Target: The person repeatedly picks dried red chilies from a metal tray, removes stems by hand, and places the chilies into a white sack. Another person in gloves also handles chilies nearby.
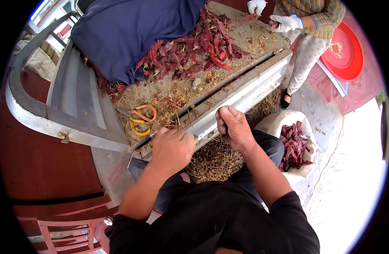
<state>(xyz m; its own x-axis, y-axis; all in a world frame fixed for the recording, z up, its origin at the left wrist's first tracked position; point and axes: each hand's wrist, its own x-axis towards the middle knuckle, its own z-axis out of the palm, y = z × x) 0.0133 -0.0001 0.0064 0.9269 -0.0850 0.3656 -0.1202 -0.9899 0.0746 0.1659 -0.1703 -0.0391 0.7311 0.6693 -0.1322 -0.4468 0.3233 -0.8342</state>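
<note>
My left hand (174, 147) rests knuckles up over the edge of the truck bed, fingers curled; what lies under them is hidden. Over the gap beside the tailgate (245, 93), my right hand (234, 125) is raised with thumb pressed to curled fingers, a dark red bit showing at the fingertips, probably a piece of dried chilli. Scissors with orange and yellow handles (153, 113) lie on the bed near my left hand. Beyond them, a heap of dried red chillies (181, 55) spreads out from under a dark blue cloth (134, 31).
An open white sack (275, 122) holding dried chillies (292, 144) stands at my right. Stems and debris (215, 158) cover the ground between my legs. A person in white gloves (286, 23) stands at the bed's far corner, near a red basin (348, 52). A wooden chair (66, 223) is lower left.
</note>
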